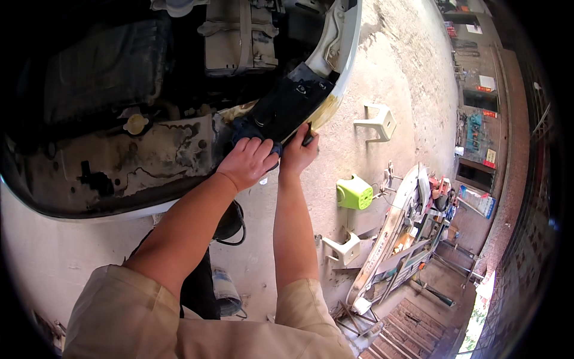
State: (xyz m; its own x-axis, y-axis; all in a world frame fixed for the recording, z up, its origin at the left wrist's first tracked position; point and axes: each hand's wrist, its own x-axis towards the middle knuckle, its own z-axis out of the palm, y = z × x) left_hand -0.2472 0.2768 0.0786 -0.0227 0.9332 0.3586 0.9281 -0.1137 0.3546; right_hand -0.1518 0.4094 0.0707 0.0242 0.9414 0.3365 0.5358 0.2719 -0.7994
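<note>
Left hand (248, 160) pressing a dark blue cloth (242, 128) flat against the black panel (287, 102) at the car's front corner, fingers curled over it; right hand (297, 152) just beside, closed around a small dark tool (308, 139) at the panel's lower edge. Likely risks: cloth slipping under the grip, or tool skidding off onto the white bumper edge (344, 54) just beyond. Open concrete floor (388, 72) right of the grip; cramped engine bay (107, 66) left.

Short tan sleeves (128, 311) end above the elbows; both forearms are bare down to the left hand (248, 161) and right hand (298, 152).
</note>
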